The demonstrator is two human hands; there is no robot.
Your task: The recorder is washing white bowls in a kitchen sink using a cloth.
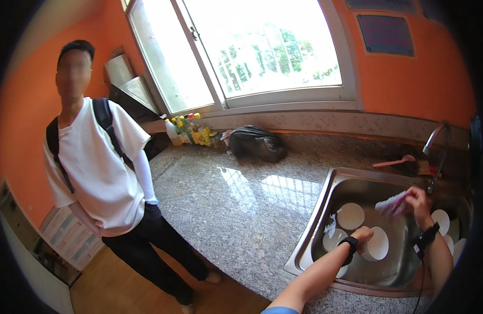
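My left hand (362, 236) grips the rim of a white bowl (376, 244), tilted over the basin of a stainless steel sink (328, 204). A pink and white cloth (394, 204) hangs from my right hand (419, 205), above the basin's right side and apart from the bowl. Behind my left hand lie another white bowl (350, 216) and a smaller-looking one (334, 239). Part of a further white piece (341, 271) shows beneath my left wrist. To the right of my right hand, several white bowls (440, 222) stand in the second basin, partly hidden by my forearm.
A curved faucet (437, 137) rises behind the sink, with a pink ladle (394, 161) nearby. On the granite countertop (241, 227) sit a black plastic bag (257, 143) and several condiment bottles (188, 129). A person (104, 153) wearing a backpack stands left of the counter.
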